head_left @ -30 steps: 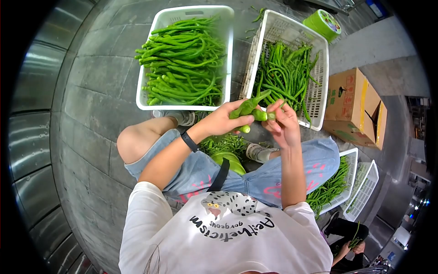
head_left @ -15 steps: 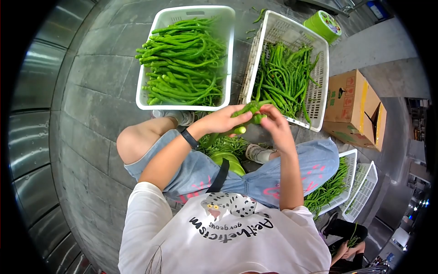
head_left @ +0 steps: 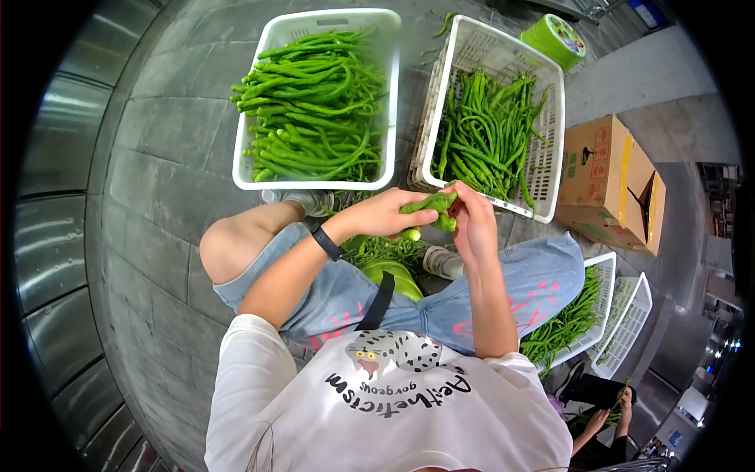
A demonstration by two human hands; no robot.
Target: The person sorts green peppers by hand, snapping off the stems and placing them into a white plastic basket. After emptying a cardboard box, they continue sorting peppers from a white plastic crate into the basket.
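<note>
My left hand, with a dark band on its wrist, is closed around a few long green peppers over my lap. Their pale blunt ends stick out below the thumb. On the other side, my right hand has its fingers pressed together at the peppers' upper end; what exactly it pinches is partly hidden. Beyond the left hand stands a white tub with long green peppers laid side by side. A white slotted crate of loosely tangled green peppers is just past my right hand.
Green trimmings lie on the floor between my legs. To the right are a cardboard box, a green round container, and further white crates by my right knee. At lower right, another person's hands hold thin green strands.
My right hand has come in closer to the left, its spread fingers now together at the peppers. The other person's hands have moved apart.
</note>
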